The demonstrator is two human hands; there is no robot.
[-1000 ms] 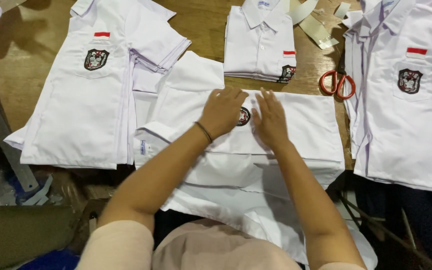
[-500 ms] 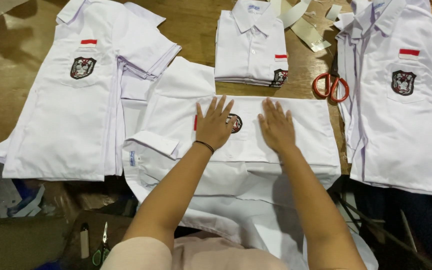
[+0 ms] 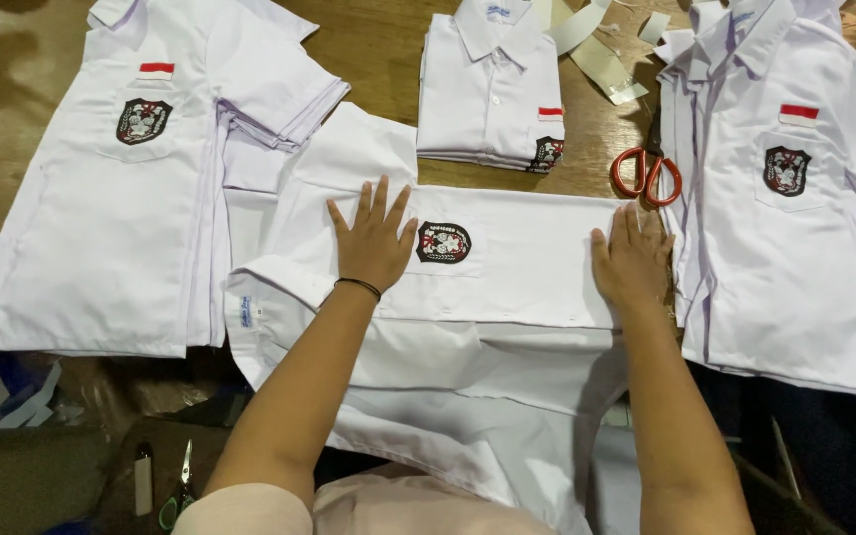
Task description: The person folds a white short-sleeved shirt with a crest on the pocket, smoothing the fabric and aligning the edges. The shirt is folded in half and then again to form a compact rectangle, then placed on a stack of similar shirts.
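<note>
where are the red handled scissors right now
In the head view, the red-handled scissors lie on the wooden table at upper right, just beyond the right hand, between the folded white shirt and the right-side shirt stack.

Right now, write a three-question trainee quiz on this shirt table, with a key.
1. True or false: both hands lie flat on the white shirt being folded.
2. Which thing lies nearest the right hand? A) the red-handled scissors B) the folded shirt at the top C) the small snips at the bottom left
3. Fill in: the left hand rests just to the ____ of the dark badge in the picture.

Key:
1. True; palms down, fingers spread, one near each end of the folded panel.
2. A; the scissors lie on the wooden table just above that hand.
3. Left.
</note>
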